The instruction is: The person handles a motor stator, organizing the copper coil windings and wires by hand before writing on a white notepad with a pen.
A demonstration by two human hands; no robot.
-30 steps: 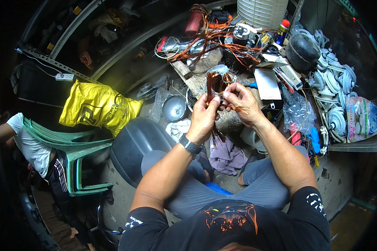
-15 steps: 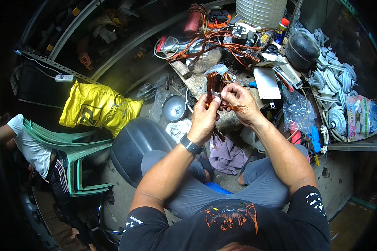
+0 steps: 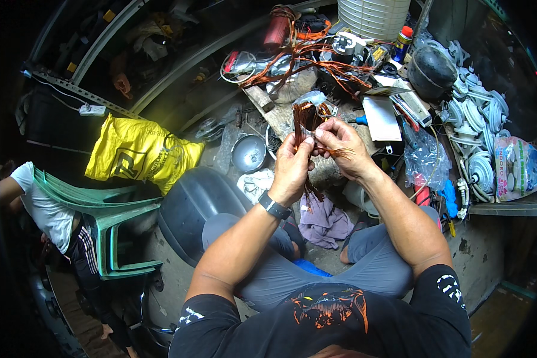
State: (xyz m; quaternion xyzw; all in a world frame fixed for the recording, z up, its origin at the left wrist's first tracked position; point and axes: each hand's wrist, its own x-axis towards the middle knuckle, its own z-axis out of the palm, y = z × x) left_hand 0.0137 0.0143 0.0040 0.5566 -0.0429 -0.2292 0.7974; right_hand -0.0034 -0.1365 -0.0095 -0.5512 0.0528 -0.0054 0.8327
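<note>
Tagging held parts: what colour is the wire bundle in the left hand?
The wire bundle is dark reddish-brown; shows best in the head view.

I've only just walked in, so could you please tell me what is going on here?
A seated person is working on a bundle of thin copper-coloured wires with both bare hands. The left hand grips the bundle, while the right hand pinches at its side, close to the left thumb. More orange wires lie across the clutter beyond, and a purple cloth lies below the hands.
</note>
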